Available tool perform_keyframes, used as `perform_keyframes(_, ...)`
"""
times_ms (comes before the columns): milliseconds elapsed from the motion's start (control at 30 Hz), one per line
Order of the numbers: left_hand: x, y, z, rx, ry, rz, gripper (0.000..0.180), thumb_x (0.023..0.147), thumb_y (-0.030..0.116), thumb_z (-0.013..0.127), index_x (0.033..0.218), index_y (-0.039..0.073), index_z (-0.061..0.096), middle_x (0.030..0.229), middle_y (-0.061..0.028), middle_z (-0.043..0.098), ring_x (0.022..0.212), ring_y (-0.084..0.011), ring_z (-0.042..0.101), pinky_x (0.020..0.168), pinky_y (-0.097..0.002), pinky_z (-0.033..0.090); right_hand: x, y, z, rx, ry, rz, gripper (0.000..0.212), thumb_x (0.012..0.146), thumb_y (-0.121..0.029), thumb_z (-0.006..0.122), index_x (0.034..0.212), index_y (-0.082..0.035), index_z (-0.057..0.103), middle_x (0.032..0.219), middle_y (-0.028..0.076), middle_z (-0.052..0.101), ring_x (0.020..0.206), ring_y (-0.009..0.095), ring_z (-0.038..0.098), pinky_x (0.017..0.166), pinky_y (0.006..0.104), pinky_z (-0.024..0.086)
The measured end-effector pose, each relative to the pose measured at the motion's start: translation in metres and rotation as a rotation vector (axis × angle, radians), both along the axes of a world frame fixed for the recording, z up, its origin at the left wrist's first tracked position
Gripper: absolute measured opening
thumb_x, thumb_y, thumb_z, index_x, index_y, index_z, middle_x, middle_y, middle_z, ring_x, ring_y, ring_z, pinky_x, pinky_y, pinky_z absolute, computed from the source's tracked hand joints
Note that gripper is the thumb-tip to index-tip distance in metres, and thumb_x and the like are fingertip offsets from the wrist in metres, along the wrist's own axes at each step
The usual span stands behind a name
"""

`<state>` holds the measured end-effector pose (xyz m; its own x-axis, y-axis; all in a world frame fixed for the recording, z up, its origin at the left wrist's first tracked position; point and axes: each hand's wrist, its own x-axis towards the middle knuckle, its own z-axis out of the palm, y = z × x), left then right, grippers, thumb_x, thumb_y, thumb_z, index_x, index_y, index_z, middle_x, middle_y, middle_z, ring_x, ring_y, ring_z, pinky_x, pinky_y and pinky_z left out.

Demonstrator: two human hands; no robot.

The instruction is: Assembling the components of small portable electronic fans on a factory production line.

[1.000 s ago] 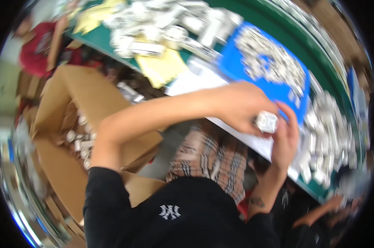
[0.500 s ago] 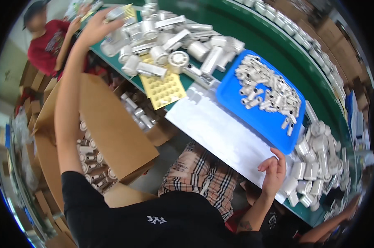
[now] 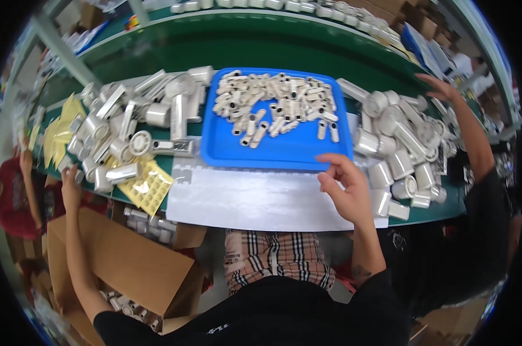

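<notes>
At the far left of the table my left hand (image 3: 71, 183) is closed on a pale cylindrical part (image 3: 65, 164), at the edge of a heap of white plastic housings (image 3: 108, 124). The small, blurred view hides how its fingers wrap the part. My right hand (image 3: 348, 193) hovers empty over the near right corner of a blue tray (image 3: 209, 151), thumb and fingers apart. Many small white pieces with dark ends (image 3: 260, 134) lie in the tray, mostly toward its far side. A white sheet (image 3: 243, 199) is spread in front of the tray.
Another heap of white housings (image 3: 399, 130) lies right of the tray, where a co-worker's arm (image 3: 473, 135) reaches in. Yellow sticker sheets (image 3: 148, 185) hang over the front edge. An open cardboard box (image 3: 122, 254) stands lower left. A person in red (image 3: 16, 199) is at far left.
My view has swung so the tray sits centred. My left hand has come down from its raised reach above the left heap and closed on a part. My right hand remains near the tray.
</notes>
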<state>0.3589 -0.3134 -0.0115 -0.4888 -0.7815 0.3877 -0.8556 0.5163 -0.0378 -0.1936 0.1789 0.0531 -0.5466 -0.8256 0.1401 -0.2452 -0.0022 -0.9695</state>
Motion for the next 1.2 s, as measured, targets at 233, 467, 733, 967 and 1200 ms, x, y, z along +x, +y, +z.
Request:
perform_keyframes(233,0.020,-0.027,-0.001,0.133,0.159,-0.240,0.064,0.073,0.002,0.064,0.135,0.007,0.048,0.130,-0.0172,0.051,0.097,-0.0324,0.061,0.085,-0.0382,0.051,-0.069,-0.009,0.057,0.266,0.602,-0.152,0.024,0.086,-0.017,0.068,0.106,-0.004,0.065,0.066,0.004,0.059,0.060,0.016,0.057,0.058,0.0289,0.046)
perform_keyframes(467,-0.048,0.016,0.059,0.061,0.518,-0.129,0.025,0.091,0.008,0.062,0.114,0.002,0.058,0.087,-0.0054,0.063,0.072,-0.0101,0.056,0.064,-0.0248,0.046,-0.206,-0.081,0.023,0.813,1.245,-0.263,0.037,0.078,-0.024,0.071,0.110,-0.006,0.066,0.107,0.017,0.066,0.103,0.031,0.063,0.084,0.0423,0.053)
perform_keyframes(733,-0.131,0.156,0.135,0.296,0.617,-0.256,0.024,0.090,0.005,0.063,0.114,0.005,0.058,0.088,0.0007,0.061,0.077,-0.0054,0.056,0.059,-0.0188,0.041,-0.233,-0.116,0.039,1.063,0.968,-0.197,0.043,0.066,-0.025,0.077,0.102,-0.003,0.072,0.106,0.018,0.070,0.096,0.030,0.069,0.084,0.0382,0.056)
perform_keyframes(967,-0.186,0.216,0.142,0.357,0.585,-0.419,0.025,0.086,0.001,0.065,0.110,0.004,0.061,0.095,-0.0019,0.066,0.083,-0.0083,0.061,0.063,-0.0211,0.045,-0.207,-0.096,0.097,0.440,0.725,-0.291,0.069,0.071,-0.048,0.077,0.114,0.003,0.060,0.100,0.018,0.068,0.086,0.025,0.068,0.077,0.0360,0.054)
perform_keyframes(1200,-0.307,0.312,0.132,0.338,0.382,-1.063,0.062,0.065,0.000,0.077,0.123,0.011,0.058,0.131,-0.0127,0.053,0.121,-0.0316,0.051,0.101,-0.0413,0.041,-0.067,-0.069,0.029,0.282,-0.557,0.204,0.065,0.082,-0.064,0.064,0.107,-0.005,0.059,0.107,0.009,0.063,0.098,0.019,0.062,0.086,0.0382,0.053)
